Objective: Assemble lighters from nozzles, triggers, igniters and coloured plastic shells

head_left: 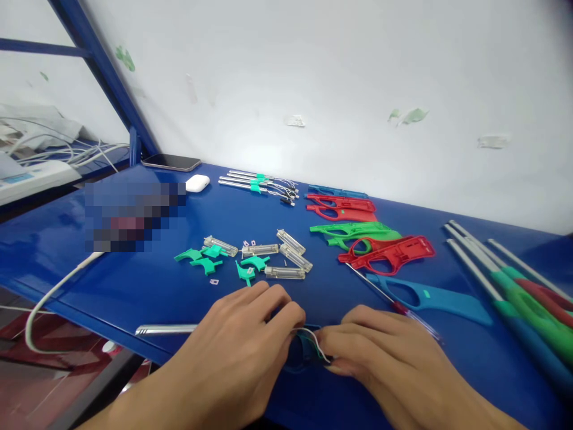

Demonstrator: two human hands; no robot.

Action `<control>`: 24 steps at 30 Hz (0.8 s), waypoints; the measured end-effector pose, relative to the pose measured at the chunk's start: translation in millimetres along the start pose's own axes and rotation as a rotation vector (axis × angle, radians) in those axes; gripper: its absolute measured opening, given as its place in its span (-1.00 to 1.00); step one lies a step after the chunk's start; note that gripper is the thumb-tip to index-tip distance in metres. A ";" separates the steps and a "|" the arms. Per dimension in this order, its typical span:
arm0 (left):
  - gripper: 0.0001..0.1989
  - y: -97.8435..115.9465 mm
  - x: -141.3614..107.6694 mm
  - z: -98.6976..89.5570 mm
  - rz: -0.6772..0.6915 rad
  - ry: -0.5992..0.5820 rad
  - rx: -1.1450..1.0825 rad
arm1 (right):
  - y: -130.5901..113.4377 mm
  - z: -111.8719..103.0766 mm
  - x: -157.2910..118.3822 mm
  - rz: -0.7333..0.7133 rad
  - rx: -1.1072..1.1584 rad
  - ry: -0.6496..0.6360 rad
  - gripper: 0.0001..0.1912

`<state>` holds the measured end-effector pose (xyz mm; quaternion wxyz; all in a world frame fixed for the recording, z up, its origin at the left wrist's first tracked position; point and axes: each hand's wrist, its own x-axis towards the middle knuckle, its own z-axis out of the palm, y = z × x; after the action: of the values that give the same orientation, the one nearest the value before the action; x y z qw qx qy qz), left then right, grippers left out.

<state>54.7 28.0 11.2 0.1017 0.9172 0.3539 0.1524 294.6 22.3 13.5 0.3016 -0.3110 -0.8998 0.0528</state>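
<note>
My left hand (250,340) is closed over a blue lighter handle shell (298,358) low in front of me, mostly hidden under the fingers. A silver metal tube (165,329) sticks out to the left from beneath this hand. Opposite it, my right hand (376,346) pinches near the end of a thin white wire (313,338), which curves across the shell between both hands. Something small and dark shows at the right fingertips, too covered to name. Just beyond the hands lie green triggers (206,265) and clear fuel tanks (285,273).
Red handle shells (394,254), green shells (353,232) and a blue shell (439,298) lie right of centre, beside a screwdriver (376,285). Assembled lighters (523,298) rest at far right. Wired metal tubes (250,182), a white earbud case (197,183) and a phone (171,162) sit further back.
</note>
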 end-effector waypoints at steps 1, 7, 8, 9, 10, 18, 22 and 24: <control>-0.70 -0.5 -0.3 0.6 0.001 -0.007 -0.008 | 0.1 -0.1 0.2 -0.002 -0.002 0.003 -0.47; -0.71 -1.8 -0.1 2.9 0.011 -0.014 -0.074 | 0.3 1.4 0.0 -0.024 0.011 0.035 -0.55; -0.71 -1.7 0.1 2.7 0.017 -0.009 -0.079 | 0.4 1.8 -0.1 -0.030 0.027 0.033 -0.56; -0.71 -1.6 0.2 2.3 0.023 0.000 -0.083 | 0.5 2.1 -0.2 -0.032 0.037 0.030 -0.56; -0.72 -1.5 0.3 1.9 0.030 0.010 -0.086 | 0.5 2.2 -0.5 -0.030 0.044 0.024 -0.56; -0.77 -1.9 -0.5 -0.6 0.038 0.038 -0.103 | -0.5 -1.9 -2.2 0.011 0.018 -0.004 -0.56; -0.76 -2.1 1.1 -0.2 0.035 0.040 -0.117 | -0.6 -1.2 -0.6 -0.022 0.009 0.041 -0.56; -0.76 -2.3 1.8 0.1 0.035 0.052 -0.119 | -0.3 -0.2 -0.9 -0.032 0.025 0.026 -0.56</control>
<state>54.6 30.8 10.8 0.1442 0.9112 0.3307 0.1989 295.1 21.5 13.3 0.3179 -0.2936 -0.8998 0.0549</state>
